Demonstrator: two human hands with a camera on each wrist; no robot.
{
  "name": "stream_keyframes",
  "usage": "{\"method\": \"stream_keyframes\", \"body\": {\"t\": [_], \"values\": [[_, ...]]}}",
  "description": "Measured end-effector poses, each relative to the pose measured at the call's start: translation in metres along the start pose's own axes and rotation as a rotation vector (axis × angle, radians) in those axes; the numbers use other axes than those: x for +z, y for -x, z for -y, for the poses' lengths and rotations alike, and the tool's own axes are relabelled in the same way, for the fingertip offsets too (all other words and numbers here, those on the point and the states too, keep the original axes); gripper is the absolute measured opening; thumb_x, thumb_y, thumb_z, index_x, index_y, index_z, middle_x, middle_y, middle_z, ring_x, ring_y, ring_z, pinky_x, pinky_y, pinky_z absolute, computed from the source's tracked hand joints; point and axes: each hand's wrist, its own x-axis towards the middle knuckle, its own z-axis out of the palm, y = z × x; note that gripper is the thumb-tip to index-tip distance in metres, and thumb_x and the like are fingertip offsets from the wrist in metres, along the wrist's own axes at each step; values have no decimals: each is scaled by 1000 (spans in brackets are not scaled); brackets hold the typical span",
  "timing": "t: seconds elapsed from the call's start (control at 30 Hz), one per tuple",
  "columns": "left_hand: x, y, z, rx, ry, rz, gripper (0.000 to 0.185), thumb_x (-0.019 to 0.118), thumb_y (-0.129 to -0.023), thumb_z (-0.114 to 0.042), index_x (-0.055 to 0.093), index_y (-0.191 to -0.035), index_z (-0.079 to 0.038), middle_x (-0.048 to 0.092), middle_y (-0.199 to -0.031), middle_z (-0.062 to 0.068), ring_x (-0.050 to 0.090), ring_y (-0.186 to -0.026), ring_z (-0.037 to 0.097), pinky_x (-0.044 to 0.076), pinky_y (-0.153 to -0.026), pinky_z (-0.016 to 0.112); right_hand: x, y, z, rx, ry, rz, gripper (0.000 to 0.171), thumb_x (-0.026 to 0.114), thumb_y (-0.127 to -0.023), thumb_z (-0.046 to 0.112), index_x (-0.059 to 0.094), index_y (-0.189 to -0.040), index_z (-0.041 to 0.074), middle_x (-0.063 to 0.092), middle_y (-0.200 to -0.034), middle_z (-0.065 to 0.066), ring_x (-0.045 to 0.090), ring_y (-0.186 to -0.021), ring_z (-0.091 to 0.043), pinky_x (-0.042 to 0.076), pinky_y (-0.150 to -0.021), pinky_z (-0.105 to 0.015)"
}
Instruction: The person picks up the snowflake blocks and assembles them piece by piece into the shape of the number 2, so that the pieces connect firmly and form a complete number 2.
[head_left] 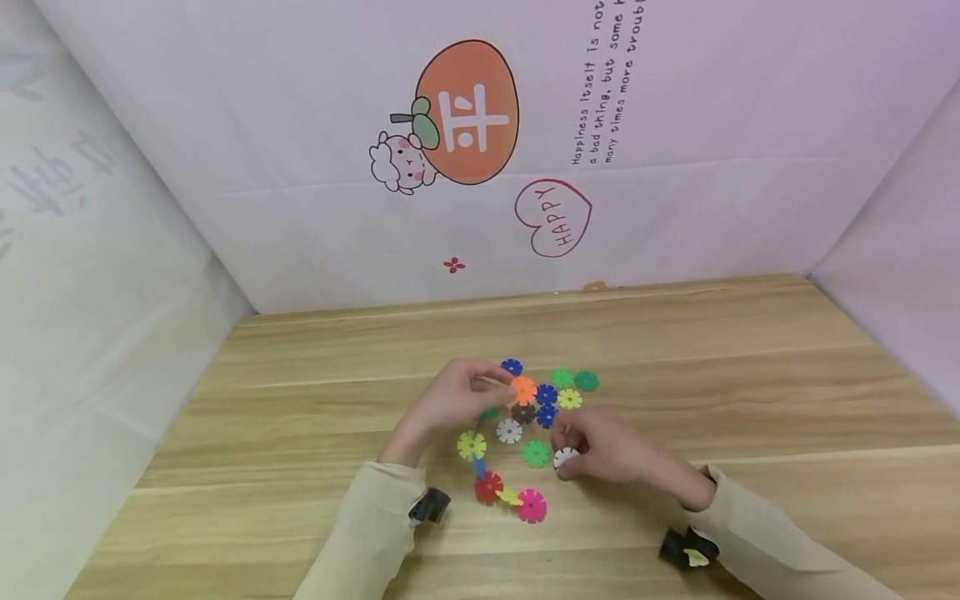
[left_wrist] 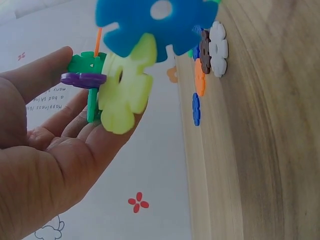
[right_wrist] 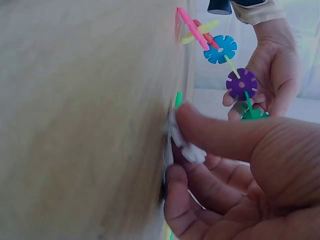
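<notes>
My left hand (head_left: 471, 392) holds a chain of slotted plastic flower discs between thumb and fingers, gripping it by a green disc (left_wrist: 86, 63). From there the chain runs through a purple disc (right_wrist: 242, 84), a yellow disc (head_left: 472, 446), a blue disc (right_wrist: 220, 49) and a red disc (head_left: 489, 487). Another yellow disc (head_left: 509, 497) and a pink disc (head_left: 532, 506) form its near end. With thumb and fingers, my right hand (head_left: 606, 446) pinches a white disc (head_left: 566, 457) close over the wooden table (head_left: 675, 358); the fingers partly hide this disc.
Loose discs lie between and beyond the hands: a second white disc (head_left: 509, 431), a light green disc (head_left: 536, 453), a brown disc (head_left: 523, 413), several blue, green and yellow ones. Printed white cloth (head_left: 322, 233) rises behind the table and at both sides. Both wrists wear black cameras.
</notes>
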Motion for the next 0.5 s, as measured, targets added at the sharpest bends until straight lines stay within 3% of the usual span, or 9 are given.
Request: {"method": "stream_keyframes", "body": {"t": [0.17, 0.33, 0.5], "values": [[0, 0, 0, 21, -21, 3, 27, 67, -91, -24, 68, -114, -10, 66, -112, 5, 65, -97, 20, 55, -77, 32, -6, -4, 1, 9, -120, -49, 17, 73, -82, 4, 56, -84, 8, 60, -75, 0, 56, -63, -12, 50, -54, -25], [0, 0, -1, 21, -33, -1, 26, 67, -91, -24, 68, -114, -11, 66, -113, 5, 65, -97, 19, 55, -78, 31, -17, -14, 5, 10, -259, -167, 14, 69, -84, -3, 57, -91, 2, 63, -83, -10, 64, -66, -19, 57, -58, -32], [-1, -1, 1, 23, 16, 9, 28, 65, -92, -21, 67, -115, -6, 68, -108, 9, 68, -94, 27, 56, -75, 33, -28, -23, 11, -19, -253, -320, 18, 69, -83, -4, 62, -99, 1, 65, -95, -13, 67, -81, -26, 58, -68, -35]]}}
